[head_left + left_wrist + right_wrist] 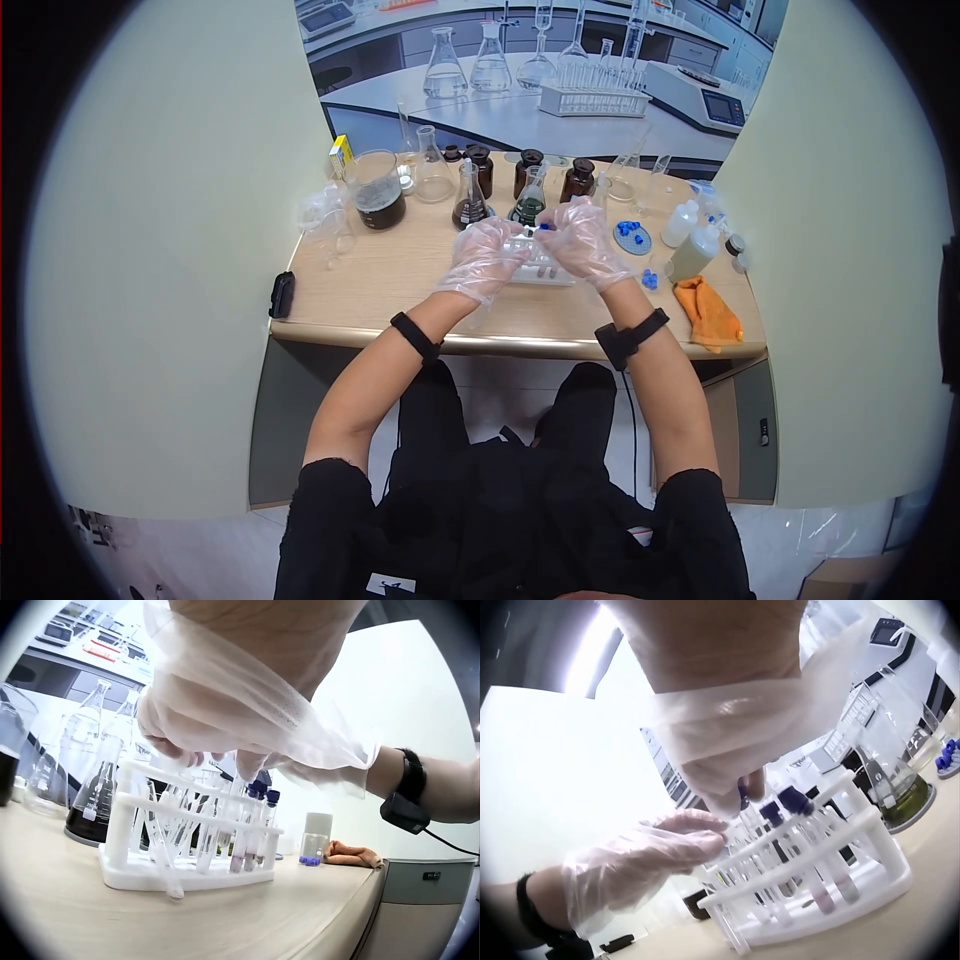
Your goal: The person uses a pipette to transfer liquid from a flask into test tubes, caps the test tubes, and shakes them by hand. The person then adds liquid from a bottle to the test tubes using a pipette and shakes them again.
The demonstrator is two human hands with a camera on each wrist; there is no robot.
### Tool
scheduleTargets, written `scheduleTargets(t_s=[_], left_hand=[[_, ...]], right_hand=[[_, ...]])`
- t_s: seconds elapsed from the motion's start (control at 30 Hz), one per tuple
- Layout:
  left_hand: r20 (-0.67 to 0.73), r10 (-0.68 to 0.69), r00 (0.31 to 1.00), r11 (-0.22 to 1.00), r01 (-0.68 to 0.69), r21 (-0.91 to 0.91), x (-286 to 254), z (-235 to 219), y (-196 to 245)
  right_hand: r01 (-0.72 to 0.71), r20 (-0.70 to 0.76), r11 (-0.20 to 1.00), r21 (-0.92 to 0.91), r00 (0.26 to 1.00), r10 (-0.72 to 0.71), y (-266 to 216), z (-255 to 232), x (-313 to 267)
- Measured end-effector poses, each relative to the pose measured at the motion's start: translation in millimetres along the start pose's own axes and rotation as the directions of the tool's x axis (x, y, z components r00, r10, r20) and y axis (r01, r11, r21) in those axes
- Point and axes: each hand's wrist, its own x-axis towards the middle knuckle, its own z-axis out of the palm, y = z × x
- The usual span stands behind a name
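A white test tube rack (187, 881) stands before the person, holding several glass tubes. Both hands wear clear plastic gloves and meet over it. The right hand (585, 245) pinches a dark blue stopper (743, 793) at the top of a tube. Close beside it, the left hand (485, 258) has its thumb and fingers around the upper end of a test tube (238, 786) in the rack; the fingertips are partly hidden. Other tubes wear blue stoppers (795, 800), some with pinkish liquid at the bottom. One tube (166, 862) leans out at the rack's front.
Behind the rack stand flasks of dark liquid (468, 205) and green liquid (528, 210), with brown bottles (578, 180). A beaker (378, 195) is at left. At right are blue stoppers on a round dish (632, 238), plastic bottles (697, 252) and an orange cloth (710, 315).
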Motion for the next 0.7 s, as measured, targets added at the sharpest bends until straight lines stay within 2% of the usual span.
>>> scheduleTargets(t_s=[0.07, 0.1, 0.13, 0.17, 0.2, 0.23, 0.27, 0.3, 0.33, 0.37, 0.4, 0.47, 0.5, 0.53, 0.57, 0.6, 0.63, 0.67, 0.7], left_hand=[[-0.004, 0.009, 1.000, 1.000, -0.009, -0.015, 3, -3, 5], [-0.001, 0.071, 0.997, 0.997, -0.071, 0.001, 5, -5, 10], [0.002, 0.133, 0.991, 0.991, -0.133, 0.015, 8, -7, 14], [0.000, 0.133, 0.991, 0.991, -0.133, 0.013, 9, -5, 18], [0.015, 0.108, 0.994, 0.993, -0.107, -0.044, 10, -3, 21], [0.031, 0.084, 0.996, 0.992, -0.081, -0.100, 12, -1, 25], [0.031, 0.087, 0.996, 0.991, -0.084, -0.104, 12, 1, 29], [0.072, -0.009, 0.997, 0.945, 0.032, -0.325, 11, 2, 35], [0.137, -0.093, 0.986, 0.838, 0.152, -0.524, 11, 4, 38], [0.140, -0.091, 0.986, 0.835, 0.152, -0.528, 11, 8, 37], [0.179, -0.112, 0.978, 0.850, 0.187, -0.492, 11, 12, 35], [0.219, -0.129, 0.967, 0.864, 0.218, -0.453, 12, 11, 36], [0.234, -0.163, 0.958, 0.844, 0.258, -0.470, 12, 7, 41], [0.250, -0.196, 0.948, 0.821, 0.298, -0.487, 12, 3, 44], [0.254, -0.190, 0.949, 0.821, 0.295, -0.490, 11, 2, 38], [0.154, -0.144, 0.978, 0.909, 0.192, -0.370, 9, 0, 28], [0.062, -0.082, 0.995, 0.968, 0.094, -0.233, 7, -1, 19], [0.069, -0.078, 0.995, 0.966, 0.092, -0.242, 6, -8, 20], [0.096, -0.153, 0.984, 0.930, 0.176, -0.323, 7, -21, 26]], right_hand=[[-0.065, -0.074, 0.995, 0.070, 0.995, 0.070, -3, -10, 5], [-0.063, -0.073, 0.996, 0.068, 0.995, 0.068, -6, -16, 7], [-0.161, -0.016, 0.977, 0.141, 0.986, 0.165, -9, -22, 9], [-0.261, 0.048, 0.943, 0.208, 0.965, 0.256, -11, -27, 10], [-0.261, 0.049, 0.943, 0.205, 0.965, 0.257, -13, -29, 8], [-0.393, 0.156, 0.832, 0.392, 0.919, 0.361, -15, -30, 7], [-0.513, 0.280, 0.665, 0.542, 0.857, 0.433, -16, -33, 6], [-0.515, 0.278, 0.667, 0.539, 0.856, 0.436, -17, -35, 5], [-0.550, 0.308, 0.597, 0.584, 0.831, 0.464, -17, -38, 3], [-0.581, 0.340, 0.522, 0.625, 0.804, 0.488, -17, -40, 0], [-0.585, 0.340, 0.521, 0.622, 0.801, 0.493, -13, -39, -4], [-0.442, 0.254, 0.299, 0.846, 0.826, 0.503, -2, -37, -11], [-0.434, 0.211, 0.376, 0.819, 0.836, 0.506, 5, -47, -16], [-0.435, 0.209, 0.376, 0.819, 0.834, 0.511, 15, -53, -22], [-0.490, 0.099, 0.558, 0.670, 0.804, 0.586, 26, -58, -29], [-0.545, -0.028, 0.693, 0.472, 0.776, 0.630, 37, -66, -35], [-0.551, -0.032, 0.692, 0.466, 0.771, 0.636, 47, -74, -42], [-0.655, -0.045, 0.699, 0.287, 0.720, 0.693, 57, -81, -48], [-0.736, -0.070, 0.670, 0.099, 0.667, 0.742, 67, -89, -56]])
